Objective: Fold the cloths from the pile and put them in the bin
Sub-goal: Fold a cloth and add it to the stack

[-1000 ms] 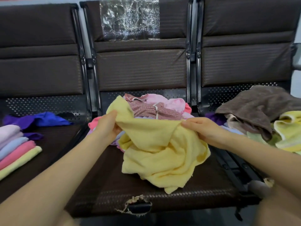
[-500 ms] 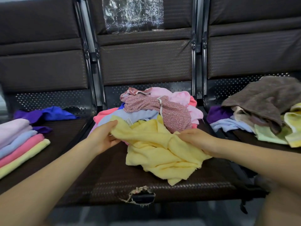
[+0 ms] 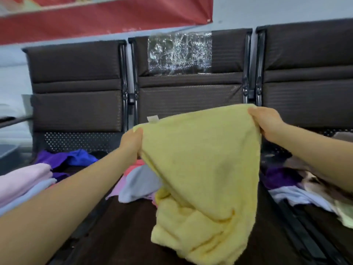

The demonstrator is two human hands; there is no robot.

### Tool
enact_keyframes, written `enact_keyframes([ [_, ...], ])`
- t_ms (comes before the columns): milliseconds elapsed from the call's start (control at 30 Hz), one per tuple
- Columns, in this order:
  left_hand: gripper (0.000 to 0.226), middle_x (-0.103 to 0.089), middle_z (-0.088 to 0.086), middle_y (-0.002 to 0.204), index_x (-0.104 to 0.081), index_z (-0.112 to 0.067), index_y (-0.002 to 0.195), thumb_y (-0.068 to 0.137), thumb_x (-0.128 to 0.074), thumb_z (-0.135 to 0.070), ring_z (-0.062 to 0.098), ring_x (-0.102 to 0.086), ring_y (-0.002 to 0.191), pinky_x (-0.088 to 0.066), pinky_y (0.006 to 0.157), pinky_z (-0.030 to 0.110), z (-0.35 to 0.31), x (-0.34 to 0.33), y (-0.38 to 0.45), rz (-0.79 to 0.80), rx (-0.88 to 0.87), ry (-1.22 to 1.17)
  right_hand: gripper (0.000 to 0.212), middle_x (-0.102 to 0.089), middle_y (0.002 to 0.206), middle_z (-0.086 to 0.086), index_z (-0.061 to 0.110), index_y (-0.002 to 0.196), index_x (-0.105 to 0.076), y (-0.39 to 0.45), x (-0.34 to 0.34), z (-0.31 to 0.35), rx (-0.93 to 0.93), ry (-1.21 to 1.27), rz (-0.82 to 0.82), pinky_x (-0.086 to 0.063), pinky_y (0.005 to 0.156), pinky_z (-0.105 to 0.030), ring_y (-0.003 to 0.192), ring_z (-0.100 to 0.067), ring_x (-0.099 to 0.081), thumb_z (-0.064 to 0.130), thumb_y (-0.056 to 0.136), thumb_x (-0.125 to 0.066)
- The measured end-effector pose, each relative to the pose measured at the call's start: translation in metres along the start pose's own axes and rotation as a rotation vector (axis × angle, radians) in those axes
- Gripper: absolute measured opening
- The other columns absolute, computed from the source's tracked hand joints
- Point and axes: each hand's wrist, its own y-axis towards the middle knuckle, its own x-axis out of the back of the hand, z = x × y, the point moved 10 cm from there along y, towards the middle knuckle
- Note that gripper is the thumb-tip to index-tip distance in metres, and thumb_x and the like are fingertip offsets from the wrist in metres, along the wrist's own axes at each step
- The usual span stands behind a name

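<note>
Yellow cloth (image 3: 200,159) now lifted off bench (image 3: 118,236), spread at 12 o'clock; left hand (image 3: 131,142), right hand (image 3: 265,121) grip top corners. Folding starts.

Three dark brown padded seats (image 3: 189,96) stood in a row against a pale wall (image 3: 267,10). A red banner (image 3: 107,18) hung above them; crinkled plastic (image 3: 179,52) covered the middle backrest's top.

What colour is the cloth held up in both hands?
Pale yellow cloth, seen in the head view.
</note>
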Motion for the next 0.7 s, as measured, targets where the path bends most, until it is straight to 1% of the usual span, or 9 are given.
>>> enact_keyframes([
  [67, 0.034, -0.06, 0.02, 0.121, -0.062, 0.0, 0.112, 0.097, -0.037, -0.018, 0.036, -0.056, 0.111, -0.046, 0.098, 0.045, -0.036, -0.013, 0.023, -0.06, -0.126, 0.081, 0.019, -0.059, 0.093, -0.009, 0.01, 0.088, -0.065, 0.029, -0.008, 0.016, 0.049, -0.027, -0.045, -0.041, 0.068, -0.03, 0.085, -0.023, -0.051, 0.023, 0.091, -0.051],
  [167, 0.037, -0.059, 0.02, 0.123, -0.056, -0.001, 0.122, 0.099, -0.035, -0.021, 0.037, -0.055, 0.112, -0.045, 0.091, 0.038, -0.055, -0.033, 0.056, -0.101, -0.182, 0.11, 0.035, -0.061, 0.094, -0.014, -0.003, 0.122, -0.057, 0.058, -0.026, 0.005, 0.03, -0.132, -0.084, -0.041, 0.055, -0.013, 0.082, -0.025, -0.052, 0.018, 0.098, -0.041],
  [200, 0.038, -0.058, 0.018, 0.125, -0.054, -0.005, 0.127, 0.099, -0.036, -0.023, 0.035, -0.055, 0.111, -0.045, 0.087, 0.036, -0.051, -0.044, 0.066, -0.085, -0.183, 0.127, 0.039, -0.062, 0.111, -0.018, -0.002, 0.131, -0.051, 0.063, -0.033, -0.003, 0.024, -0.223, -0.078, -0.043, 0.058, -0.012, 0.09, -0.028, -0.055, 0.019, 0.101, -0.038],
  [267, 0.048, -0.053, 0.014, 0.133, -0.039, -0.011, 0.142, 0.097, -0.044, -0.028, 0.033, -0.054, 0.115, -0.046, 0.089, 0.035, -0.018, -0.065, 0.076, 0.005, -0.092, 0.195, 0.051, -0.051, 0.136, -0.019, 0.003, 0.146, -0.032, 0.062, -0.047, -0.023, 0.03, -0.492, -0.029, -0.045, 0.086, -0.027, 0.115, -0.034, -0.054, 0.027, 0.101, -0.04],
  [333, 0.067, -0.049, 0.013, 0.137, -0.027, -0.01, 0.148, 0.091, -0.052, -0.037, 0.034, -0.052, 0.119, -0.047, 0.096, 0.039, 0.025, -0.078, 0.065, 0.105, 0.006, 0.377, 0.061, -0.047, 0.14, -0.018, 0.009, 0.15, -0.023, 0.041, -0.066, -0.045, 0.097, -0.743, 0.1, -0.042, 0.093, -0.036, 0.123, -0.035, -0.05, 0.028, 0.097, -0.047],
  [433, 0.071, -0.06, 0.014, 0.122, -0.044, -0.01, 0.134, 0.077, -0.046, -0.052, 0.034, -0.057, 0.111, -0.048, 0.093, 0.04, 0.068, -0.084, 0.023, 0.263, -0.043, 0.634, 0.05, -0.063, 0.121, -0.008, 0.022, 0.133, -0.05, -0.01, -0.077, -0.078, 0.144, -0.778, 0.289, -0.046, 0.089, -0.031, 0.112, -0.028, -0.058, 0.035, 0.085, -0.054],
  [533, 0.031, -0.067, 0.006, 0.095, -0.061, -0.011, 0.1, 0.089, -0.052, -0.038, 0.028, -0.063, 0.096, -0.047, 0.071, 0.029, 0.085, -0.073, -0.027, 0.336, -0.115, 0.53, 0.023, -0.064, 0.091, 0.001, 0.016, 0.107, -0.067, -0.066, -0.063, -0.105, 0.025, -0.616, 0.398, -0.046, 0.069, -0.024, 0.082, -0.016, -0.059, 0.023, 0.087, -0.058],
  [600, 0.02, -0.066, 0.003, 0.086, -0.062, -0.012, 0.094, 0.094, -0.051, -0.029, 0.025, -0.064, 0.09, -0.042, 0.062, 0.026, 0.089, -0.058, -0.059, 0.328, -0.129, 0.558, 0.016, -0.063, 0.082, -0.002, 0.006, 0.096, -0.068, -0.104, -0.051, -0.112, -0.078, -0.563, 0.467, -0.045, 0.054, -0.023, 0.069, -0.014, -0.058, 0.016, 0.09, -0.057],
  [700, 0.026, -0.067, 0.005, 0.089, -0.066, -0.009, 0.09, 0.095, -0.049, -0.028, 0.022, -0.06, 0.088, -0.041, 0.066, 0.026, 0.078, -0.055, -0.104, 0.388, -0.185, 0.674, 0.026, -0.064, 0.073, -0.002, 0.011, 0.08, -0.063, -0.155, -0.033, -0.124, -0.299, -0.696, 0.638, -0.041, 0.042, -0.018, 0.052, -0.01, -0.06, 0.028, 0.095, -0.052],
])
